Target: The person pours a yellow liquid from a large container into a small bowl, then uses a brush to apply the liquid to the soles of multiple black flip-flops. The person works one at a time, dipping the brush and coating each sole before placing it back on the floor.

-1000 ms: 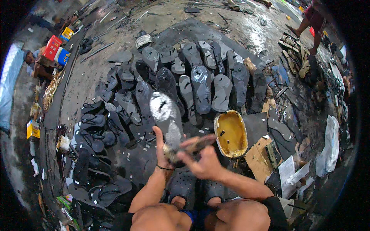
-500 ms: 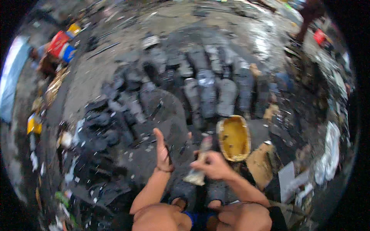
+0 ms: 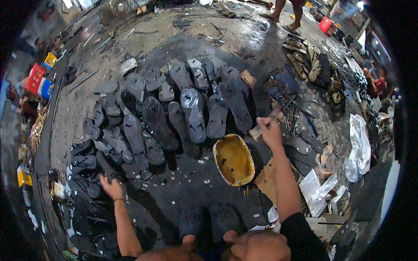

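My left hand (image 3: 112,188) reaches out low at the left with fingers apart, holding nothing. It is beside a heap of dark sandals and straps (image 3: 85,164); whether the fingertips touch any cannot be made out. Over on the right, my right hand (image 3: 271,134) grips a short brush (image 3: 255,132) with a pale end. A worn yellow tub (image 3: 235,160), with amber liquid or glue inside, stands below and left of that hand. Rows of dark sandal soles (image 3: 160,122) lie ahead on a black mat, one sole (image 3: 193,114) looking shiny and wet.
A brown cardboard piece (image 3: 266,180) and white papers (image 3: 317,191) lie to the right, near a crumpled white plastic bag (image 3: 359,148). Farther off are a pile of sandals (image 3: 314,63), a fan (image 3: 116,11) and a standing person's legs (image 3: 287,15). Other people sit at both sides.
My hands have moved apart: the left went down and left to the heap, the right went up and right with the brush. The view has shifted, and the tub appears farther left.
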Available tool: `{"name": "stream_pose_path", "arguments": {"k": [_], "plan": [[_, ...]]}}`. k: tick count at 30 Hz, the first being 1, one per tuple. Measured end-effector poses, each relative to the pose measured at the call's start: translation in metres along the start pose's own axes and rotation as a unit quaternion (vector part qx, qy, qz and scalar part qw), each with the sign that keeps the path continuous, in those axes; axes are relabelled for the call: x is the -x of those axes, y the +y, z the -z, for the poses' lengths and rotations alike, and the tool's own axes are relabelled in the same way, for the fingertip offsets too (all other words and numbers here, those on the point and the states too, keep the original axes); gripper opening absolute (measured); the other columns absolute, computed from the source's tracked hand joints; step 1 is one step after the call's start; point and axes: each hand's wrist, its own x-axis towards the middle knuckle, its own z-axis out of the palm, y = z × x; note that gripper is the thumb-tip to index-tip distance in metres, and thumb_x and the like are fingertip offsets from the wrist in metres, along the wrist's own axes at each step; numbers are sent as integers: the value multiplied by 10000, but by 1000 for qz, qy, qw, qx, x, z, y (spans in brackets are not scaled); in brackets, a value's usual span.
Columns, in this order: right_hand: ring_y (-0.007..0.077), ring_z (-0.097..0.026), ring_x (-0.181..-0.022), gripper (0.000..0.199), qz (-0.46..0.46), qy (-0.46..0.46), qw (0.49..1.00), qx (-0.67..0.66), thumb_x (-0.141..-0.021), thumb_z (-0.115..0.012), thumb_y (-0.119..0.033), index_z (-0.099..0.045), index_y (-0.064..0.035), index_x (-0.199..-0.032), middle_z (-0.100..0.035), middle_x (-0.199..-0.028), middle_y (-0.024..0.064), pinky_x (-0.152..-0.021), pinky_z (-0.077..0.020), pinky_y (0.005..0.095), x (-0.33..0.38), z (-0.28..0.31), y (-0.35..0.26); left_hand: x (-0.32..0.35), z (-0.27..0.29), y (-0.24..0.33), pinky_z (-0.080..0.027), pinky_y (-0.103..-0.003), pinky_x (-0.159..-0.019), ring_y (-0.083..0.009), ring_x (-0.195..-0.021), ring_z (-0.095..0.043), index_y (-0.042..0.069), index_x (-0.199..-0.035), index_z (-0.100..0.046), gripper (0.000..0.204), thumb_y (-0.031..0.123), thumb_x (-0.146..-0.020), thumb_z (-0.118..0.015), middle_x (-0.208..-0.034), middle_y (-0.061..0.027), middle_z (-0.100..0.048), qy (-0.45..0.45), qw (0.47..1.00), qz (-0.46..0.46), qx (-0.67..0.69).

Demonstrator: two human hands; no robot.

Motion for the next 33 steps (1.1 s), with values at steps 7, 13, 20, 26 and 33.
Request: {"name": "stream_pose_path", "arguments": {"k": [7, 13, 20, 26, 33], "plan": [[170, -667, -839, 183, 49, -38, 993, 101, -869, -757, -151, -684, 16, -891, -706, -909, 77, -732, -508, 320, 108, 5, -30, 213, 55, 114, -339, -427, -1112, -361, -1270, -465, 8, -1488, -352, 793, -61, -725, -555, -1384, -258, -478, -355, 916, -104, 154], [327, -677, -800, 223, -17, -112, 973, 203, -842, -759, -181, -670, 19, -884, -695, -912, 160, -703, -525, 383, 128, 50, -61, 219, 39, 144, -367, -445, -1081, -403, -1214, -479, 8, -1393, -482, 706, 149, -752, -743, -1312, -235, -551, -479, 868, -82, 108], [289, -689, -740, 388, -4, -185, 946, 265, -899, -713, -322, -645, 38, -1026, -686, -858, 185, -669, -545, 416, 163, 91, -58, 200, -55, 180, -255, -436, -1172, -412, -1425, -324, 26, -1363, -556, 615, 357, -866, -702, -1488, -243, -425, -457, 847, -247, 114], [161, -671, -831, 256, -296, -129, 880, -349, -934, -684, -155, -611, -19, -1138, -687, -960, 52, -744, -584, 302, 135, 35, -134, 174, -77, 210, -367, -386, -1115, -291, -1306, -516, 20, -1417, -496, 515, 363, -1047, -394, -1409, -160, -548, -475, 760, 68, 439], [253, -695, -830, 195, 157, -184, 966, -90, -846, -770, -161, -696, -47, -987, -720, -987, 108, -723, -529, 357, 134, -67, -168, 145, -53, 259, -511, -362, -952, -231, -1086, -633, 26, -1314, -561, 459, 356, -1028, -424, -1228, -91, -645, -458, 462, 311, 693]]}}
